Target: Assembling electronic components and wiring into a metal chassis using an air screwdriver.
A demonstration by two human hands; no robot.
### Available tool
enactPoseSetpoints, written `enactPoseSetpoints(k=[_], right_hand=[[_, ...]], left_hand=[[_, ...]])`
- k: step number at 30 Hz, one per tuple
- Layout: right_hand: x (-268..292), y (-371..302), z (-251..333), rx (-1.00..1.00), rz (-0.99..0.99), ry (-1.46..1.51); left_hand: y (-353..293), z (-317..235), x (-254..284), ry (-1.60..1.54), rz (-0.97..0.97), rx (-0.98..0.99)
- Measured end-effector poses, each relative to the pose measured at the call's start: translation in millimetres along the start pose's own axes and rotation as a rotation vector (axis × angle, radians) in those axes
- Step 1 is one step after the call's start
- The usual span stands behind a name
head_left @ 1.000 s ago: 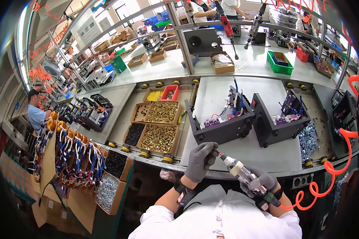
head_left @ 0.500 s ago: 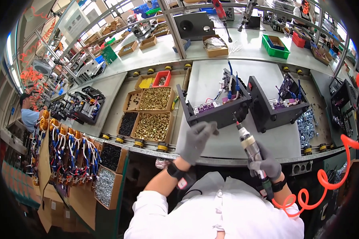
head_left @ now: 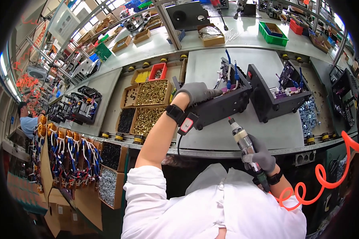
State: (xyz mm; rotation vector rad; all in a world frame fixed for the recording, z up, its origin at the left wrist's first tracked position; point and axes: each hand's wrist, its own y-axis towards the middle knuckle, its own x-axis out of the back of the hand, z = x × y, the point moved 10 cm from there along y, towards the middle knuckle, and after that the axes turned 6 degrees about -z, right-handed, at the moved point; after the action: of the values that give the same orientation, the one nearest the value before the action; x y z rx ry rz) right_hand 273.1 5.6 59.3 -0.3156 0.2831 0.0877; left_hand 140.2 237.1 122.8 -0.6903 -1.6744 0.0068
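Observation:
My left hand [head_left: 199,93], in a grey glove, reaches over the near wall of a black metal housing [head_left: 221,108] and grips its left part; some fingers are hidden inside. Purple-and-white circuit parts and upright blue-sleeved wires [head_left: 228,73] show in that housing. In my right hand [head_left: 261,156], also gloved, is a power screwdriver [head_left: 240,137] with a coiled orange hose [head_left: 323,181] behind it. Its tip points up and away, a little short of the housing's near wall and apart from it. To the right stands a second black housing [head_left: 277,104] with similar parts.
Cardboard trays of brass-coloured fasteners [head_left: 151,92] and black ones [head_left: 126,120] sit left of the housings. Loose silver fasteners [head_left: 308,116] lie at the right. Hanging wire bundles [head_left: 70,153] and a box of silver screws [head_left: 107,186] are near left. A metal post [head_left: 167,26] rises beyond.
My left hand has moved forward from in front of the left housing onto it. That housing's left end has swung nearer to me. The screwdriver tip has drawn back from the housing.

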Motion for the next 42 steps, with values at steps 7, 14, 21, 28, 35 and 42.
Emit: enactPoseSetpoints(k=[7,14,21,28,35,42], right_hand=[[-1,2,-1,-0.044,0.008,-0.014],[-13,3,7,-0.065,-0.045,0.052],[-11,21,21,-0.056,0.033,0.063],[2,13,29,-0.042,0.096,0.131],[-25,-10,1,-0.197,0.236,0.135],[-40,-10,-7,-0.214,0.248,0.094]], left_hand=[[17,9,-10,-0.021,0.0,-0.082],[20,4,-13,0.09,-0.012,-0.145],[10,48,47,-0.961,-0.675,-0.097],[-49,92,-11,-2.635,-0.055,-0.396],[-98,52,-148,-2.372,0.059,0.095],[-89,-4,-136,-2.426,0.203,-0.111]])
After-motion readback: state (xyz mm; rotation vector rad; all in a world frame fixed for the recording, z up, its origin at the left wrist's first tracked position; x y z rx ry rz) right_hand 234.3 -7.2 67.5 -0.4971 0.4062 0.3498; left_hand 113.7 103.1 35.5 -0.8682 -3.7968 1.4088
